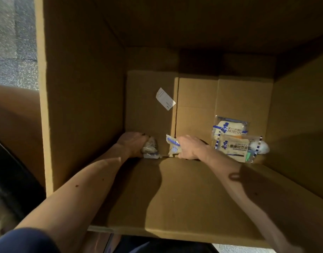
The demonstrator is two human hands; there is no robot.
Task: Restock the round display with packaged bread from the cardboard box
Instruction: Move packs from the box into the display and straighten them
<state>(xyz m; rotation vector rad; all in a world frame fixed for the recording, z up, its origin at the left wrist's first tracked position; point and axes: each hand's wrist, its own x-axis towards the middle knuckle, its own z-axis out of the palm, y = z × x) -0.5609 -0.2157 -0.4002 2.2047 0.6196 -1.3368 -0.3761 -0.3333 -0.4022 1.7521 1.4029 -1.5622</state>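
I look down into a deep cardboard box (84, 106). Both my arms reach to its bottom. My left hand (132, 143) grips a clear bread packet (150, 147) near the box's left wall. My right hand (191, 147) holds a second bread packet (172, 146) with blue print, its end sticking up to the left of my fingers. Two more packets lie at the bottom right: a white one marked HORSH (230, 127) and a brown one (237, 147) overlapping its near side. The round display is out of view.
A white paper tag (165, 98) lies on the box floor (197, 99) behind my hands. The near box flap (184, 198) spreads under my forearms. Grey speckled floor (14, 52) shows outside the box at the upper left.
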